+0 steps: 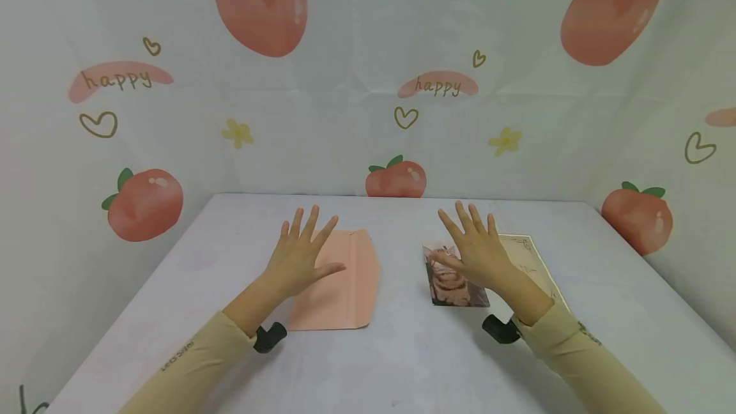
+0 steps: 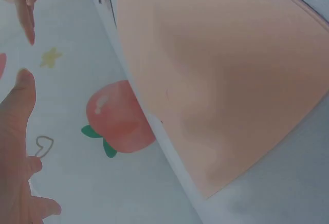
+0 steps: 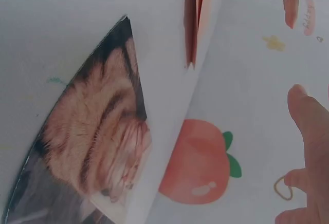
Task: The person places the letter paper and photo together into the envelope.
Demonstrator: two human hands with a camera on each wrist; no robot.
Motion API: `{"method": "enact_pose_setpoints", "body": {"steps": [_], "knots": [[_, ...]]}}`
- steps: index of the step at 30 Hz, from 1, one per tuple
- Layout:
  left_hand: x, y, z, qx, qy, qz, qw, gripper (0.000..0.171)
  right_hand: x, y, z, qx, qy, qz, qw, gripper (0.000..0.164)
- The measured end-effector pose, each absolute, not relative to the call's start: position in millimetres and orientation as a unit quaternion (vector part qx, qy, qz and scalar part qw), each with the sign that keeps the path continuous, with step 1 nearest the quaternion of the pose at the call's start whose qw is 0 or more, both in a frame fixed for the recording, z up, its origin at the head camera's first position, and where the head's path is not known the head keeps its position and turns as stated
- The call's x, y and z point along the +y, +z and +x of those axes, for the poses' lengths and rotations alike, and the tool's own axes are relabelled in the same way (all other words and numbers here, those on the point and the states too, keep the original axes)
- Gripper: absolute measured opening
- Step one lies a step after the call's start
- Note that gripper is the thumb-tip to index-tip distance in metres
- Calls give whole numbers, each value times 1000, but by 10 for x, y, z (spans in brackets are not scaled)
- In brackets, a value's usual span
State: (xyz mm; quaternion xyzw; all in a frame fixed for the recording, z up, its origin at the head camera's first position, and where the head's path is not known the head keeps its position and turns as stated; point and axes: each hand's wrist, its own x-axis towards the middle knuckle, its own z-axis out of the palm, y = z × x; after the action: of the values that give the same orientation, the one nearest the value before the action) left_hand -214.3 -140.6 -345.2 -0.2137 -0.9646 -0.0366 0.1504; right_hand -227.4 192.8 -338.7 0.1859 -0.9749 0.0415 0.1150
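My left hand point(image 1: 299, 257) is held above the table with its fingers spread, over the left part of a peach-coloured envelope point(image 1: 336, 305). The envelope's flap point(image 1: 368, 280) lies unfolded toward the right. My right hand point(image 1: 480, 251) hovers with fingers spread over a photo card of a striped cat point(image 1: 454, 286), hiding part of it. Beneath the right wrist and beyond it lies a cream card with a dark decorative border point(image 1: 523, 257). Neither hand holds anything. In the right wrist view, the cat photo point(image 3: 97, 126) lies flat on the table.
A white table point(image 1: 402, 363) bears these papers. Behind it and at the sides hangs a white cloth point(image 1: 339, 126) printed with red fruit, hearts and "happy". A black wrist camera point(image 1: 270, 337) sits under the left cuff, another wrist camera point(image 1: 501, 329) under the right.
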Motion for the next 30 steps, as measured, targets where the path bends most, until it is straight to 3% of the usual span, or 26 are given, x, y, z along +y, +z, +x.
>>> {"method": "enact_pose_setpoints", "body": {"steps": [16,30], "knots": [[-1371,-3351,-2056,-962,-67,-233,127,81,1765,-3375,-2234,-948,120,272,116,72],[-1367,-3430,-1975,-963,-102,-248,5,71,1439,-3475,-2184,-936,169,308,24,61]]}}
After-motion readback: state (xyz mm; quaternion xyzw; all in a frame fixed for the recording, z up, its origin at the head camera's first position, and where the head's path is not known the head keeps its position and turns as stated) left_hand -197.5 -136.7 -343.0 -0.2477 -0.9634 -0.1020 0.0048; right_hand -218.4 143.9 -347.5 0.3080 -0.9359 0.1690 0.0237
